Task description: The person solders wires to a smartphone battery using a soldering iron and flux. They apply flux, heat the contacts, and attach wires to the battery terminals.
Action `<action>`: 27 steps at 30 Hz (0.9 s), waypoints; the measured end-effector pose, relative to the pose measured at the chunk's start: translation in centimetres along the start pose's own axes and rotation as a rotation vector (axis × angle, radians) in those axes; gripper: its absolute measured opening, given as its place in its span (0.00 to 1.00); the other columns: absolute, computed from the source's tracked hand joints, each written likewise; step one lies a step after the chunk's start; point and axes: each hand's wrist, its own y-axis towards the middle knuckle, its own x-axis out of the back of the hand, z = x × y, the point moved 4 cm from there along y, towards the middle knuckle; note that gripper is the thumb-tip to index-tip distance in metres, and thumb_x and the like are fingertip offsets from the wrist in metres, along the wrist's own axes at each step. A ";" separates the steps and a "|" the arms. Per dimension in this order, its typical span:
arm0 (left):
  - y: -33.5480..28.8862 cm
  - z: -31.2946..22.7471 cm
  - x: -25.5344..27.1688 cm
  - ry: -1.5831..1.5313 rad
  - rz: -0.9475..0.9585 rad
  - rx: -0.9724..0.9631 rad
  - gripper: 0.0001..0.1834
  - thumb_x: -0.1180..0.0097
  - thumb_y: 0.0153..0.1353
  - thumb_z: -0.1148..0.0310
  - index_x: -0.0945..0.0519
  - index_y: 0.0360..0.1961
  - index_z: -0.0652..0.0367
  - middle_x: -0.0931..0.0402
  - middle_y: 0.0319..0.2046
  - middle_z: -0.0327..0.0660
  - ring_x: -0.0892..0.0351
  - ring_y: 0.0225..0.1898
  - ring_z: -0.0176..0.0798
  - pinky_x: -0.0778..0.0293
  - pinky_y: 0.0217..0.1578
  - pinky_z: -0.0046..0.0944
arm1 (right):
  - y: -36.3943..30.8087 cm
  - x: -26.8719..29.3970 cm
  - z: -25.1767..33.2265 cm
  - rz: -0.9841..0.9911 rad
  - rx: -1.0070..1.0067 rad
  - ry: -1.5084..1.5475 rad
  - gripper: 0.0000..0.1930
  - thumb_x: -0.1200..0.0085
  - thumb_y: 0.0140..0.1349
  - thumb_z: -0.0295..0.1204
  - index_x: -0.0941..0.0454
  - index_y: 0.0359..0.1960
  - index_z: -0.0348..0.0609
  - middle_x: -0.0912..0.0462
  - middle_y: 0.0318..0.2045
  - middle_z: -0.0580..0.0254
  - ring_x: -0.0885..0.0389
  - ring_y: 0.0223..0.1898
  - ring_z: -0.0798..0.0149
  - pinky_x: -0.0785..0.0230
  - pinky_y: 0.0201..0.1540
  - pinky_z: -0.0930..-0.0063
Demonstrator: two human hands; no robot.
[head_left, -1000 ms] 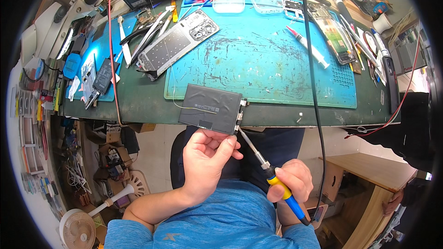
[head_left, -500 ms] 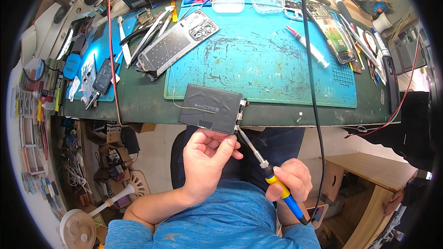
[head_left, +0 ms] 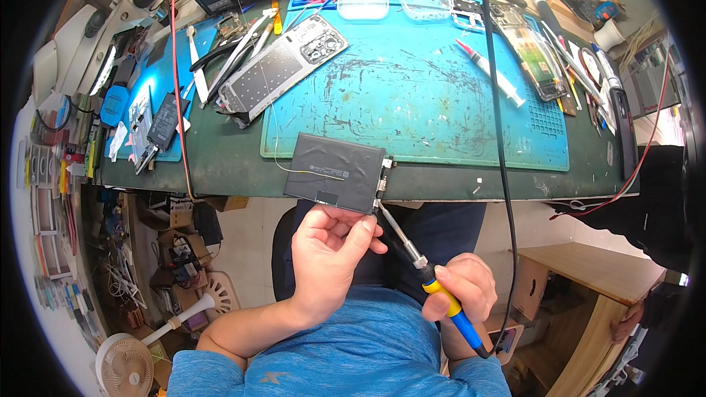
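Note:
A flat black battery (head_left: pixel 331 169) lies at the near edge of the bench, metal tabs (head_left: pixel 382 180) along its right side. My left hand (head_left: pixel 332 254) pinches the battery's near right corner between thumb and fingers. In my right hand (head_left: pixel 467 287) is a soldering iron (head_left: pixel 456 315) with a yellow and blue handle, gripped like a pen. Its tip meets, or comes very close to, the lowest tab beside my left fingertips; actual contact is too small to tell. A thin wire (head_left: pixel 309 172) runs across the battery's top and up toward a phone back housing (head_left: pixel 283 70).
Under everything is a blue work mat (head_left: pixel 412 103). A syringe (head_left: pixel 491 73) and an opened phone (head_left: pixel 528 55) lie right. The iron's black cable (head_left: pixel 502 169) hangs across the bench. Tweezers and tools (head_left: pixel 228 59) sit left, beside another battery (head_left: pixel 168 119). Another person's hand (head_left: pixel 626 322) shows far right.
Almost nothing differs. The soldering iron's tip has shifted very slightly at the tab; the battery and my left hand stay in place.

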 end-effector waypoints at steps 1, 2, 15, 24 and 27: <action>0.0 0.0 0.0 0.001 0.001 0.000 0.07 0.41 0.68 0.80 0.23 0.45 0.66 0.19 0.40 0.45 0.16 0.39 0.37 0.14 0.36 0.38 | 0.0 0.0 0.0 0.000 -0.001 0.000 0.11 0.37 0.62 0.28 0.17 0.43 0.36 0.20 0.24 0.63 0.21 0.20 0.67 0.28 0.22 0.74; 0.0 -0.1 0.0 0.003 0.002 0.000 0.07 0.41 0.69 0.80 0.23 0.45 0.66 0.20 0.40 0.45 0.16 0.39 0.37 0.14 0.36 0.38 | -0.1 0.0 0.0 0.000 -0.002 0.000 0.11 0.37 0.62 0.28 0.17 0.43 0.36 0.20 0.24 0.63 0.21 0.20 0.67 0.27 0.22 0.74; 0.0 -0.1 -0.1 -0.016 0.006 -0.014 0.07 0.40 0.68 0.80 0.23 0.45 0.68 0.19 0.39 0.46 0.16 0.39 0.36 0.13 0.37 0.37 | -0.2 0.1 0.1 0.027 -0.014 -0.006 0.12 0.37 0.63 0.28 0.18 0.45 0.36 0.20 0.26 0.63 0.21 0.20 0.67 0.27 0.23 0.74; 0.0 0.0 -0.1 0.001 -0.004 -0.007 0.07 0.40 0.68 0.79 0.24 0.45 0.65 0.19 0.40 0.45 0.16 0.39 0.36 0.13 0.35 0.38 | -0.3 0.0 0.0 0.023 -0.026 0.008 0.11 0.38 0.62 0.27 0.18 0.45 0.36 0.20 0.26 0.63 0.21 0.20 0.66 0.26 0.23 0.73; 0.0 0.0 -0.1 0.002 0.002 -0.010 0.07 0.40 0.69 0.79 0.24 0.45 0.65 0.19 0.40 0.45 0.16 0.39 0.36 0.13 0.35 0.38 | -0.5 0.0 0.0 0.029 -0.036 0.010 0.12 0.37 0.63 0.28 0.18 0.45 0.36 0.20 0.26 0.64 0.21 0.20 0.66 0.26 0.23 0.73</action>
